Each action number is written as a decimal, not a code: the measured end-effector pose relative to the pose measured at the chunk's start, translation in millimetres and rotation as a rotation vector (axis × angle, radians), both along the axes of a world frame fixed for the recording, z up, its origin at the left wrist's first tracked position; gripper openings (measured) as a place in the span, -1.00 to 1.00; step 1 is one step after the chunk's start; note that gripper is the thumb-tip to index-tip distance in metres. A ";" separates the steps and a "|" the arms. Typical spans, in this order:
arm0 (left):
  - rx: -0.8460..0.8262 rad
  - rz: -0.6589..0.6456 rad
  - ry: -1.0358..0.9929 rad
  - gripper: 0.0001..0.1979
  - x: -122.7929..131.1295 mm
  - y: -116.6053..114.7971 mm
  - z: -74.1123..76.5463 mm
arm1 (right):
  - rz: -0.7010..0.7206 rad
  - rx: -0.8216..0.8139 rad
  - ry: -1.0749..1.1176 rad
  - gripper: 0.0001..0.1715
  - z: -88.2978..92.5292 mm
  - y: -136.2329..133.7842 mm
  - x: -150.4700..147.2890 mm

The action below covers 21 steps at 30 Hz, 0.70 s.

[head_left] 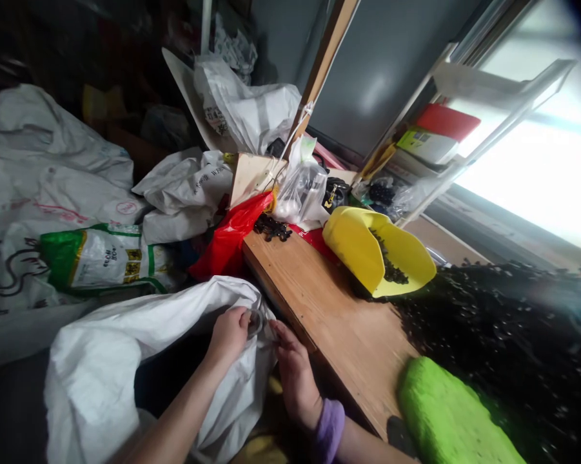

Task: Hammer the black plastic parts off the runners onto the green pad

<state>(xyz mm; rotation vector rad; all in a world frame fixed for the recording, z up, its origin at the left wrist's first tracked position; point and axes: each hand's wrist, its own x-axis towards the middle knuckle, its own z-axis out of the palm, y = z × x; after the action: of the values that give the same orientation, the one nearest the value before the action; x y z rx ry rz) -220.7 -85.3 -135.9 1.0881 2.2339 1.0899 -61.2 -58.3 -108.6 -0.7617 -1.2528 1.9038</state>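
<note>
Your left hand is closed on the rim of the white sack, its fingers curled tight over a gathered fold of the cloth. Your right hand, just beside it at 3 o'clock, pinches the same rim with its fingertips together, right against the near edge of the bench. Something small and pale shows between the two hands, too blurred to tell what it is.

The sack hangs below the bench edge, at 9 o'clock from it. Gripped at two points, its mouth seems to be drawn up close to the wood rather than left to sag.

At 1 o'clock from your hands a yellow scoop lies tipped on its side on the bench, a few small black pieces inside it. It touches the big heap of them that spreads toward 3 o'clock. A green cloth lies at the near end of the bench by your right forearm. A red bag and a clear bag sit at the far end at 12 o'clock, and more filled sacks are piled at 10 o'clock.
</note>
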 end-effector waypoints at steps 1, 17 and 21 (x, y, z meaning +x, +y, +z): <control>-0.003 0.016 0.016 -0.76 -0.8 2.9 -1.1 | 0.003 0.004 -0.002 -0.52 -0.9 0.2 1.4; 0.462 0.242 -0.772 -0.71 29.9 34.4 -5.5 | 0.242 0.287 -0.271 -0.48 25.9 1.7 12.3; 0.448 0.406 -0.838 -0.74 33.8 52.3 0.5 | 0.217 0.303 -0.337 -0.49 23.3 7.8 16.0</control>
<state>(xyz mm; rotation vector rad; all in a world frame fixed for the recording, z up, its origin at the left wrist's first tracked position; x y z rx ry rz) -186.9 -33.0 -135.4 0.1890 1.5726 1.8465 -45.2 -50.4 -85.3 -0.8328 -1.8495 1.7361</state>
